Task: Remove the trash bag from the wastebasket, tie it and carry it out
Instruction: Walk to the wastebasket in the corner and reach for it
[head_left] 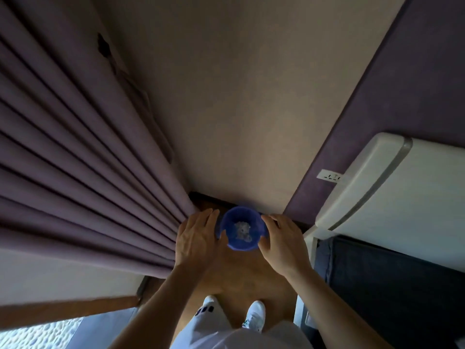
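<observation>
A small round wastebasket (227, 224) lined with a blue trash bag (254, 221) stands on the wooden floor in the corner, against the wall. Crumpled pale trash (242, 230) lies at its bottom. My left hand (197, 239) is at the basket's left rim, fingers extended, thumb near the rim. On the other side, my right hand (280, 241) hovers by the right rim, fingers spread and relaxed. Neither hand grips the bag; whether they touch the rim I cannot tell.
Purple pleated curtains (83, 172) hang close on the left. A white headboard (392, 177) and dark bedding (392, 285) fill the right. A wall socket (329, 176) sits on the purple wall. My white shoes (255, 314) stand on the narrow strip of wooden floor (251, 273).
</observation>
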A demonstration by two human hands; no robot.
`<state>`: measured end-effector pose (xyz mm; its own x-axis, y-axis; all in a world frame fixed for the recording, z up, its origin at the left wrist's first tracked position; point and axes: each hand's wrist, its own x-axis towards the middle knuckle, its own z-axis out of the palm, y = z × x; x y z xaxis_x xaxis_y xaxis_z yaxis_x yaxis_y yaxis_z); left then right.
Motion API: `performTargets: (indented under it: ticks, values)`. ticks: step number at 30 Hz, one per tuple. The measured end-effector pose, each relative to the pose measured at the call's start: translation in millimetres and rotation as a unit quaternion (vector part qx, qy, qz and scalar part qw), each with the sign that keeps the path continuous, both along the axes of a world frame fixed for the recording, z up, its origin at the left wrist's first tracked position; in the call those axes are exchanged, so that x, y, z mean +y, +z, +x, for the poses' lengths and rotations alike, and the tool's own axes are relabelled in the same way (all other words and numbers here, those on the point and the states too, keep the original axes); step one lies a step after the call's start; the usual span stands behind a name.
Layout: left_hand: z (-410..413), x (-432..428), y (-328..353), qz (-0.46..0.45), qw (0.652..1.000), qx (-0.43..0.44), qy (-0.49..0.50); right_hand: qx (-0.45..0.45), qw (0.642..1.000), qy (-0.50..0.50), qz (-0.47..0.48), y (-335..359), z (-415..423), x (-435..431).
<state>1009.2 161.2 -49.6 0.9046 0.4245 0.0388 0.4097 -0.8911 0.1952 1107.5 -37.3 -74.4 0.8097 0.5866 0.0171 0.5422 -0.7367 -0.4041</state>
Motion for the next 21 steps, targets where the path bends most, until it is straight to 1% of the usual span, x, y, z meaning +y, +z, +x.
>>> performTargets:
  ticks: [7, 12, 15, 21]
  values:
    - [11, 21, -15, -0.021, 1.000, 0.013, -0.003, 0.012, 1.000, -0.011, 0.004, -9, 7, 9]
    - [15, 33, -37, -0.022, 1.000, -0.017, -0.005, 0.022, 0.999, -0.034, -0.013, -27, 10, 17]
    - [18, 38, -68, -0.044, 0.999, -0.017, -0.006, 0.029, 0.998, -0.035, -0.033, -51, 12, 21]
    - [27, 37, -165, -0.084, 0.995, -0.043, -0.016, 0.038, 0.997, -0.049, -0.055, -129, 19, 24]
